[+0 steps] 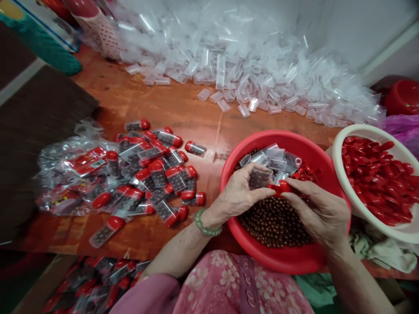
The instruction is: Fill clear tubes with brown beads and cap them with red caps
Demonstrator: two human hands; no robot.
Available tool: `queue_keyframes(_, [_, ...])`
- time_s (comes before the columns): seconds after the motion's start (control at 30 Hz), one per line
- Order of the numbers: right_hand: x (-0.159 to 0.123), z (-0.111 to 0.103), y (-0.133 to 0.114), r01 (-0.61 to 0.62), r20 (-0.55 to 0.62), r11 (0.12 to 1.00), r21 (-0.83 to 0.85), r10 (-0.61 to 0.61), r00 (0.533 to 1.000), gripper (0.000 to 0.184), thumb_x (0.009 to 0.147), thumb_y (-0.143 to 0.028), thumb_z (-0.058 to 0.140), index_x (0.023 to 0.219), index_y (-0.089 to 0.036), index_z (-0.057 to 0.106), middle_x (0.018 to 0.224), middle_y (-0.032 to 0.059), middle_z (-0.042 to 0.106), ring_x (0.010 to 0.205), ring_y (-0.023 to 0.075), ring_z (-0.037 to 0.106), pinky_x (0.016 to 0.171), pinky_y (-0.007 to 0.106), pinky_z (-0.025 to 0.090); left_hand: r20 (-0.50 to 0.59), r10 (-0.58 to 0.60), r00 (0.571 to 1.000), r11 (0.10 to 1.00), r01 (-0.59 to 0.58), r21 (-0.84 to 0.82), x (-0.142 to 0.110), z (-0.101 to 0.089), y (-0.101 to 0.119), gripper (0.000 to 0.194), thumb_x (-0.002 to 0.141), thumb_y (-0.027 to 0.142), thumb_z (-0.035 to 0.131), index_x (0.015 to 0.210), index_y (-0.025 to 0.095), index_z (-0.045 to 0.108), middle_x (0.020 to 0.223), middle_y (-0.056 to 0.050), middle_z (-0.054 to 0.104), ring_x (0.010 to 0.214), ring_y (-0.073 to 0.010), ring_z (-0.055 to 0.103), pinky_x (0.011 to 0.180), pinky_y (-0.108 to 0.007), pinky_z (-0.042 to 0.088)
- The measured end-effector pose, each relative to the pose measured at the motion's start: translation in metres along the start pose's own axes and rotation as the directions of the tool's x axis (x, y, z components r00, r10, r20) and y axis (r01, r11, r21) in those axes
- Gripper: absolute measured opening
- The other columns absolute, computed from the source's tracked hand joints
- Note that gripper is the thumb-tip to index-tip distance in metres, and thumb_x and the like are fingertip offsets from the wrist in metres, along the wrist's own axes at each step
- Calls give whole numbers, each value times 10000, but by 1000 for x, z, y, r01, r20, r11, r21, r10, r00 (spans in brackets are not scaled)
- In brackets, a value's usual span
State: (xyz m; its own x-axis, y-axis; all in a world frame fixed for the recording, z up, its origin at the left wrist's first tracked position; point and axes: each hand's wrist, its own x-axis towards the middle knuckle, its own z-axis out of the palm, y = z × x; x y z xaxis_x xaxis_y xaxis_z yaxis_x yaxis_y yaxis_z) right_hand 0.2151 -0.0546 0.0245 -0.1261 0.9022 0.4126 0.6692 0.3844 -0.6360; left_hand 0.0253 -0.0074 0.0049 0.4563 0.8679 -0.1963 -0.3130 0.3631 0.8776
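Observation:
My left hand (234, 192) grips a small clear plastic container (259, 178) with dark round balls inside, tilted over the red basin (330, 257). Between the thumb and fingers of my right hand (322, 211) is a red cap (284, 186), close to the container's lower right end. Whether the cap touches the container is hard to tell. Below both hands, the basin holds many shiny brown balls (278, 222). Several clear empty tubes (276, 161) and some small red caps (305, 171) lie on the balls toward the far side.
A cream bowl of red caps (338, 174) stands at the right. Clear tubes (229, 65) are heaped along the back. Filled red-capped containers (159, 174) lie on the left of the wooden table (131, 104), beside plastic bags (59, 152). More filled containers (98, 283) sit below the edge.

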Motion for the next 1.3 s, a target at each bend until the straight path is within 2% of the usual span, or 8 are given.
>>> queue_keyframes(0.1, [8,4,-4,86,119,996,2,-85,989,239,925,-214,659,1147,-257,735,1026,48,806,830,205,778,783,335,663,-7,-12,1000,999,11,-37,0,-1,0,349,722,197,811,978,183,574,883,16,646,810,-120,601,876,-311,473])
queue_keyframes(0.27, [6,5,-3,73,142,997,-8,-72,987,258,915,-185,662,1159,-237,730,1049,62,800,870,202,773,816,324,651,52,-28,998,988,36,-150,0,-6,-3,379,710,150,822,1021,173,607,966,-11,675,892,-134,634,949,-321,479])
queue_keyframes(0.37, [7,0,4,-114,108,992,55,108,988,218,922,-247,667,1130,-246,733,981,47,799,814,200,765,765,336,645,99,-54,994,960,79,-267,0,-8,-5,439,680,104,825,1064,172,625,1039,-40,701,946,-154,669,978,-339,501])
queue_keyframes(0.47, [17,-5,13,-346,41,903,254,347,937,224,924,-337,677,1135,-275,720,916,21,783,717,176,740,688,327,632,155,-91,984,936,138,-324,0,-10,-6,466,669,56,797,1094,159,635,1091,-71,717,978,-169,700,982,-340,517])
queue_keyframes(0.57, [36,-2,16,-395,12,806,441,435,900,219,897,-373,708,1097,-282,715,980,24,779,840,192,750,793,357,634,185,-88,979,933,146,-330,1,-11,-6,467,667,52,801,1095,150,641,1090,-86,726,988,-185,716,959,-330,531])
queue_keyframes(0.8, [62,24,-2,-347,175,805,481,299,938,183,858,-355,729,1004,-244,733,1000,23,782,903,180,738,856,336,614,222,-57,973,947,124,-297,1,-8,-11,443,776,222,831,1173,155,648,1103,-107,734,984,-178,719,935,-307,550])
queue_keyframes(1.1, [40,25,6,-261,122,903,340,233,965,171,900,-344,689,1001,-223,757,955,29,780,848,176,720,824,339,595,214,-63,975,968,112,-225,2,-9,-15,404,810,346,810,1116,146,639,959,-69,712,850,-140,698,810,-263,565])
queue_keyframes(1.3, [37,21,15,86,180,992,94,-102,978,351,901,-346,695,1227,-224,652,1087,79,763,957,224,726,879,383,588,134,3,991,998,6,-66,0,-5,-8,299,857,375,739,1049,167,645,898,-27,671,827,-145,638,820,-291,537])
